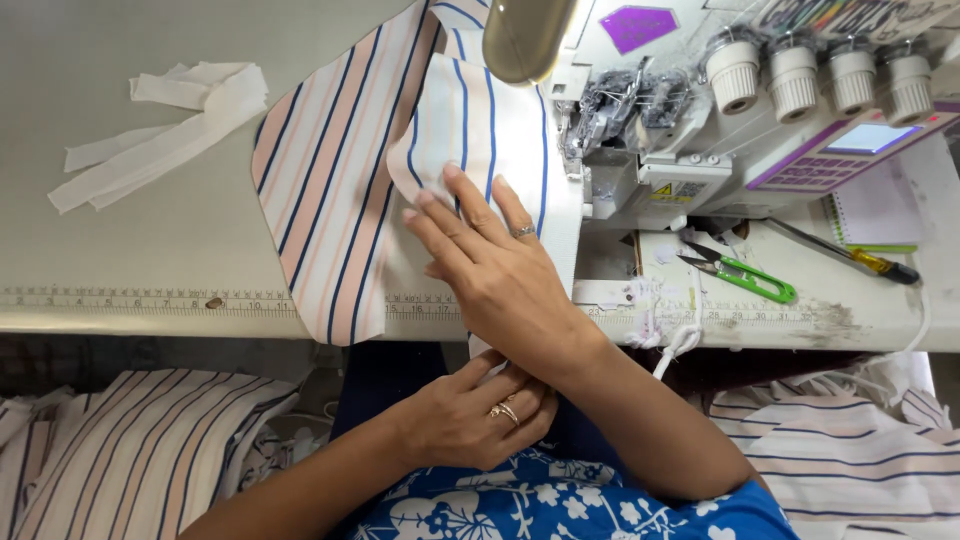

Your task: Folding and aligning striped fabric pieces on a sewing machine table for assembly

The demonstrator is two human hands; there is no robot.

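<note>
My right hand (485, 255) lies flat on a white piece of cloth with blue stripes (490, 125), its fingertips pressing a folded edge in front of the sewing machine (700, 150). Under that piece spreads a larger cloth with peach and navy stripes (325, 190), which hangs over the table's front edge. My left hand (475, 415) is below the table edge, fingers curled around the hanging end of the white cloth (480, 350). Each hand wears a ring.
White fabric strips (160, 125) lie at the back left of the grey table (120, 240). Green thread snips (745, 275) and a yellow-handled tool (870, 262) rest right of the machine. Heaps of striped cloth (130, 450) sit below on both sides.
</note>
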